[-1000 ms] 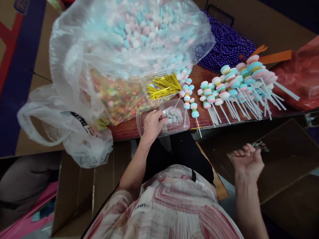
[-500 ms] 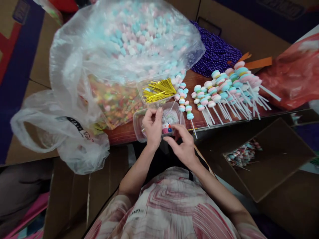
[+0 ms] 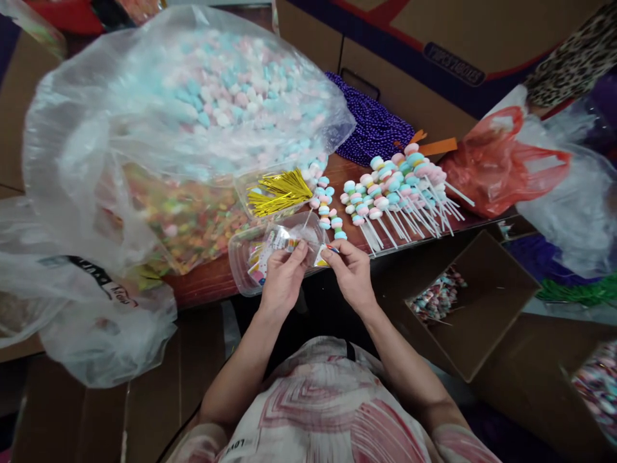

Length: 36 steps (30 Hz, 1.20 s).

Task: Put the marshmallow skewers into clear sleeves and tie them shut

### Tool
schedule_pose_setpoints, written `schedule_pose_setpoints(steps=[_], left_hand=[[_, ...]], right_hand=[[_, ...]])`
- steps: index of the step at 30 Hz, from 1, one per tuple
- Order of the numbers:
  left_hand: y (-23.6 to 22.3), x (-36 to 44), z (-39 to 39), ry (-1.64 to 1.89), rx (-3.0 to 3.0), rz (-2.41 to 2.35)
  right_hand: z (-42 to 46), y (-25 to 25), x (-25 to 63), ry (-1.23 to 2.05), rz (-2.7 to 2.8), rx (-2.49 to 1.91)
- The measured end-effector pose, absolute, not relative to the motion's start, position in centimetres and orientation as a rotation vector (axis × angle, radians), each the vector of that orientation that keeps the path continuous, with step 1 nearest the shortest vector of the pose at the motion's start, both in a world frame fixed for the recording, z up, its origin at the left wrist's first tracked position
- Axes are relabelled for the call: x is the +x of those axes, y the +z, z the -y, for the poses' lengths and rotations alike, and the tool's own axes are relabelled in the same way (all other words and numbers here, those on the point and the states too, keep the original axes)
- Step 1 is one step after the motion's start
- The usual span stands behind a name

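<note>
My left hand (image 3: pixel 284 276) pinches a small clear plastic bag (image 3: pixel 277 243) with coloured print, above a clear plastic tub (image 3: pixel 236 257). Close beside it, my right hand (image 3: pixel 353 273) is closed, thumb and fingers pinching the bag's brightly printed right edge. Printed bags partly show inside the tub. Behind it a second clear tray holds gold twist ties (image 3: pixel 279 193). Just beyond my right fingers lie a few candy skewers (image 3: pixel 324 209) of pink, blue and white pieces on white sticks. A larger pile of candy skewers (image 3: pixel 385 186) is to the right.
Large clear bags of pastel candies (image 3: pixel 226 103) and orange-green candies (image 3: pixel 193 212) fill the left of the table. Purple bead strings (image 3: pixel 371 122) and a red plastic bag (image 3: pixel 501 161) lie farther back. An open cardboard box (image 3: pixel 486 308) with wrapped skewers stands low right.
My right hand has come from above the cardboard box to meet my left hand over the tub. The bag is now raised between them. The view has turned right.
</note>
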<state>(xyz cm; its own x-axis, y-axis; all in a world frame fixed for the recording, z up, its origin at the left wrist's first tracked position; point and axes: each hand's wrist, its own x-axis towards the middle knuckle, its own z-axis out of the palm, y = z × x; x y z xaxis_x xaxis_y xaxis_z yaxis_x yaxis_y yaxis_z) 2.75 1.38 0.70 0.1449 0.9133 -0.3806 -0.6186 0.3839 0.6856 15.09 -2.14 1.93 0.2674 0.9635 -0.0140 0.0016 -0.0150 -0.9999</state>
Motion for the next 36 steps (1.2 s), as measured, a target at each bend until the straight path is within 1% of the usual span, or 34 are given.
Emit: schedule_pose_setpoints(steps=[3,8,14,21,25,28,31,36], left_hand=[[0.3,3.4,-1.2,1.253,0.51,-0.968],[-0.3,4.3,-0.5,1.364,0.591,-1.068],[0.3,3.5,-1.1,1.335,0.419,-0.96],[0.8,3.9,-1.6,1.34,0.208,-0.886],[0.6,4.1,-2.3,1.399,0.168,-0.929],[0.3,3.7,-3.2,1.379,0.096,-0.964],[0.1,3.4,-3.9,1.344,0.041,-0.982],[-0.4,3.5,-4.2,1.359,0.079,-0.949]], right_hand=[[2.1,1.7,15.0,1.016,1.014,-1.354],[2.4,1.1,14.5,0.867,1.059,-1.4],[2.5,0.4,15.3,0.703,1.127,-1.454],[1.9,-0.5,15.8,0.697,1.085,-1.469],[0.5,-0.5,18.2,0.504,1.035,-1.559],[-0.3,-0.7,20.7,0.324,1.102,-1.65],[-0.2,-0.3,21.7,0.325,1.18,-1.59],[1.1,1.4,19.2,0.455,1.341,-1.359]])
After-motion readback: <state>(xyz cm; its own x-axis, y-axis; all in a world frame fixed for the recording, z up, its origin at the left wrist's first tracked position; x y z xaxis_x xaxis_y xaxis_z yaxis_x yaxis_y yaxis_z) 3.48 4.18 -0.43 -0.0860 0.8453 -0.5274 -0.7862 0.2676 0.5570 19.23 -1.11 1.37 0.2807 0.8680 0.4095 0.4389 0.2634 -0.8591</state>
